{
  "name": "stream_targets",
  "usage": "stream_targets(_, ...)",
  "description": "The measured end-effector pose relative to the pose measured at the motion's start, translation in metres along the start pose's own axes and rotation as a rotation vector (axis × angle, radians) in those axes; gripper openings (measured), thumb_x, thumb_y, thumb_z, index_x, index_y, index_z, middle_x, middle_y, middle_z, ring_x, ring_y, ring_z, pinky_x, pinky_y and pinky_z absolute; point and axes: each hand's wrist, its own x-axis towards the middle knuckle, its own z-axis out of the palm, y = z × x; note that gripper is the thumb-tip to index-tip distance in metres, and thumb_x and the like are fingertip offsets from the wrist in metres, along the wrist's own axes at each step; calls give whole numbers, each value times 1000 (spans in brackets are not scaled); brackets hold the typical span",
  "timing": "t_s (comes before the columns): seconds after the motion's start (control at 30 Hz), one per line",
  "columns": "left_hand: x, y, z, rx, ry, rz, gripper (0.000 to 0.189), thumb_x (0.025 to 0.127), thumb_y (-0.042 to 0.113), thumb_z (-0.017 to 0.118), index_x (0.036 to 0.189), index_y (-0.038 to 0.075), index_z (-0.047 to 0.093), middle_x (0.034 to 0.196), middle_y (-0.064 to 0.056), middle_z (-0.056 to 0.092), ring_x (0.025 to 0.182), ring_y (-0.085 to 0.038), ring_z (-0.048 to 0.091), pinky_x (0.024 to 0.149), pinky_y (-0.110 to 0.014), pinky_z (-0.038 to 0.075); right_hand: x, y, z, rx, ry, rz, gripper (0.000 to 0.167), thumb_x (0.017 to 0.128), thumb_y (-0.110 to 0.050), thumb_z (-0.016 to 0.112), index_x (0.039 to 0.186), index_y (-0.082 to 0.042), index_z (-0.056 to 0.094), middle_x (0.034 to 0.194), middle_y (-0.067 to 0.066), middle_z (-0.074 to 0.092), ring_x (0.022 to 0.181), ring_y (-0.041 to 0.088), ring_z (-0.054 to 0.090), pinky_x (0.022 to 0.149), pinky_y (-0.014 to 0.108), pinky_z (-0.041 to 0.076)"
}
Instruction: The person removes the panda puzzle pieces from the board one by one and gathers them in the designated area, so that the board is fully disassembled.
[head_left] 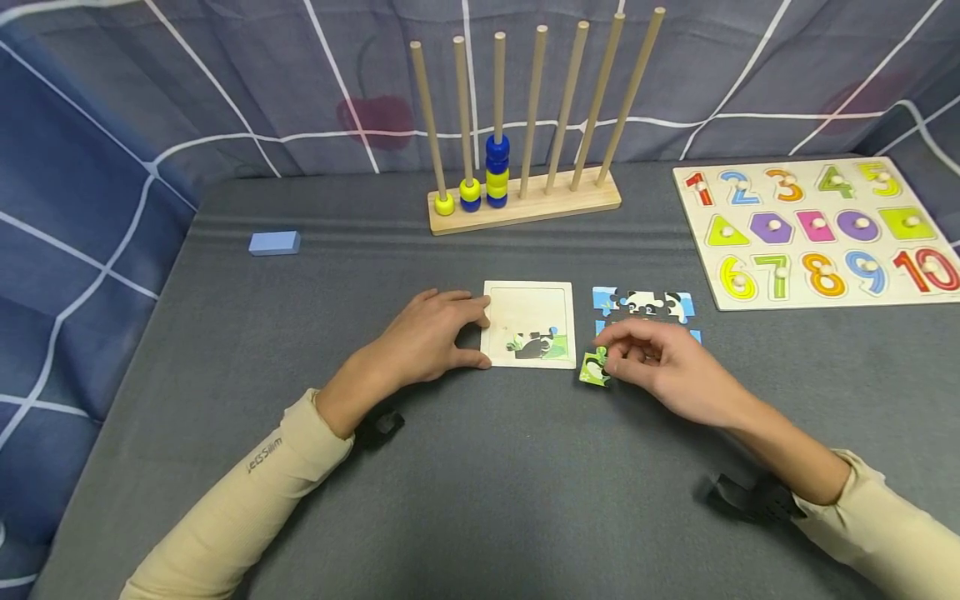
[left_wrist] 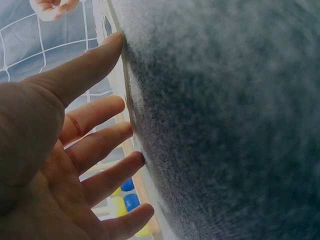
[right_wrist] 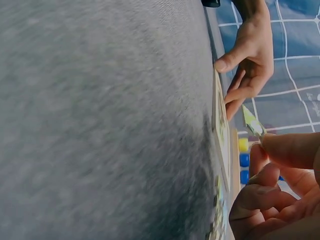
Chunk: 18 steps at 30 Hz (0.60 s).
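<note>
Grey felt-like cloth covers the desk [head_left: 480, 500], and both beige sleeves come in from the near edge, each with a black wrist strap.

The right hand [head_left: 663, 367] has its fingers curled, and thumb and fingertips pinch a small green puzzle piece [head_left: 594, 367] by its edge. The piece is tilted, its lower corner at or just above the cloth, just beside the bottom right corner of the puzzle tray [head_left: 529, 324]. In the right wrist view the same green piece [right_wrist: 252, 122] shows edge-on between the fingertips [right_wrist: 285, 147], close to the tray's rim.

The left hand [head_left: 427, 333] lies flat and relaxed on the desk, fingers straight. Thumb and fingers touch the left edge of the tray. The left wrist view shows the fingers [left_wrist: 95, 145] spread a little and lined along that rim.

The tray is a pale wooden square with a shallow frame. A few joined pieces with a panda and green grass sit in its bottom right part; the remainder is bare wood.

Just beyond the right hand lies a row of loose blue, white and black pieces [head_left: 643, 304], partly hidden by the fingers.

Farther off to the left rests a small blue block [head_left: 274, 242]. At the back centre stands a wooden rack of tall rods [head_left: 525, 125] with blue and yellow rings stacked on the three left ones. To the right lies a number and shape board [head_left: 821, 233] with coloured pegged pieces.
</note>
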Motion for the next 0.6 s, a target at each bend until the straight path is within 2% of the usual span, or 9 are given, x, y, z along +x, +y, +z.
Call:
stream_targets(0.27, -1, 0, 0, -2, -1, -2, 48, 82, 40, 80, 119, 12, 70, 149, -5, 47, 138, -28, 40, 112, -57, 26, -10, 6, -3, -43, 16, 31, 12, 93, -1, 66, 104, -5, 68, 81, 2, 60, 67, 12, 54, 59, 23, 45)
stream_targets(0.6, -1, 1, -1, -18, 3, 0, 48, 82, 40, 80, 120, 11, 70, 149, -5, 47, 138, -29, 41, 111, -58, 26, -12, 12, -3, -95, 10, 47, 14, 91, 2, 67, 104, -3, 69, 81, 0, 59, 66, 10, 51, 58, 22, 43)
